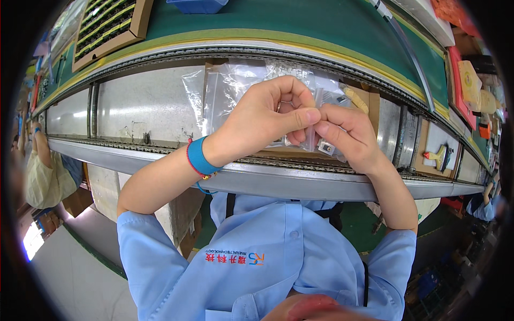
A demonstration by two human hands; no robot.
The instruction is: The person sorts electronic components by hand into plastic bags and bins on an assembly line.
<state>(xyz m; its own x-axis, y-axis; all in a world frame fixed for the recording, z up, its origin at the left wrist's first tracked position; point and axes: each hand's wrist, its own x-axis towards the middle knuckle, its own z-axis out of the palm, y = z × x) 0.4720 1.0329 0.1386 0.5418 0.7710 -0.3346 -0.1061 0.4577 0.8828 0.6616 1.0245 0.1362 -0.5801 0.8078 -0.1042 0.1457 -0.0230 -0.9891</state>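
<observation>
Over the line in front of me, both hands meet at a small clear plastic bag. My left hand, with a blue strap round its wrist, pinches the bag's edge between thumb and fingers. Close against it, my right hand grips the same bag with thumb and forefinger. A small silvery metal part shows just under the right fingers; whether it lies inside the bag I cannot tell. Beneath the hands, more clear plastic bags spread over a cardboard box.
A chain-edged roller line runs across. Beyond it, a green surface carries a cardboard tray of black and yellow parts and a blue bin. At right sits a yellow-and-red object. Another person stands far left.
</observation>
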